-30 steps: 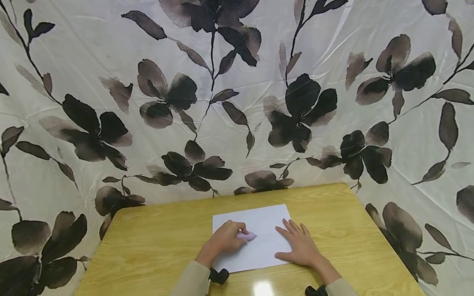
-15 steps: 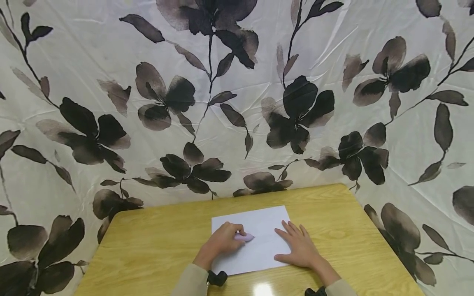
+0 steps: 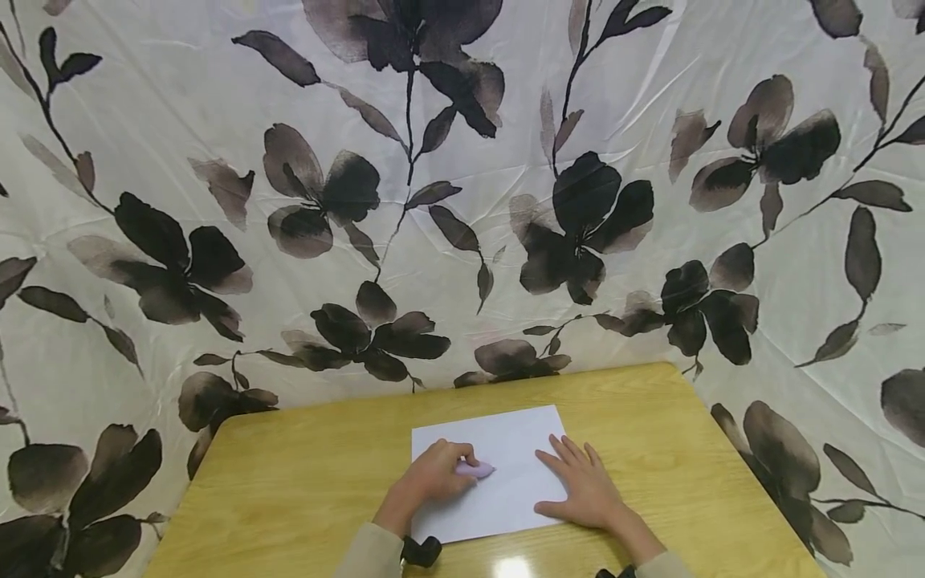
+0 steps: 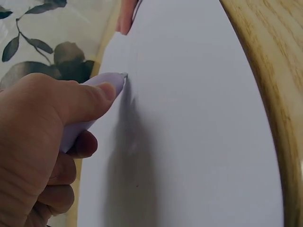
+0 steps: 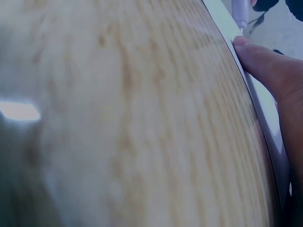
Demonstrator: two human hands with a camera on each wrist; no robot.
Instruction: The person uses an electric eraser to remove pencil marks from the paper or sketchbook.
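Note:
A white sheet of paper (image 3: 506,502) lies on the wooden table. The left hand (image 3: 433,474) grips a lavender pen-like tool (image 3: 477,469) between thumb and curled fingers, its tip pointing right over the middle of the sheet. In the left wrist view the left hand (image 4: 42,127) holds the lavender tool (image 4: 78,130), whose small tip meets or nearly meets the paper (image 4: 199,118). Spread fingers of the right hand (image 3: 585,486) rest flat across the sheet's right edge. The right wrist view shows the right thumb on the paper's edge, with the lavender tool (image 5: 240,13) beyond it.
The yellow wood-grain table (image 3: 303,474) extends on both sides of the paper. Behind it hangs a pale cloth (image 3: 448,273) with dark floral print. A black wrist device (image 3: 421,551) sits at the left wrist, and light reflects off the table near its front.
The head view has shifted slightly, so the table and hands appear a little lower. Both hands keep nearly the same pose, with the tool still in the left hand.

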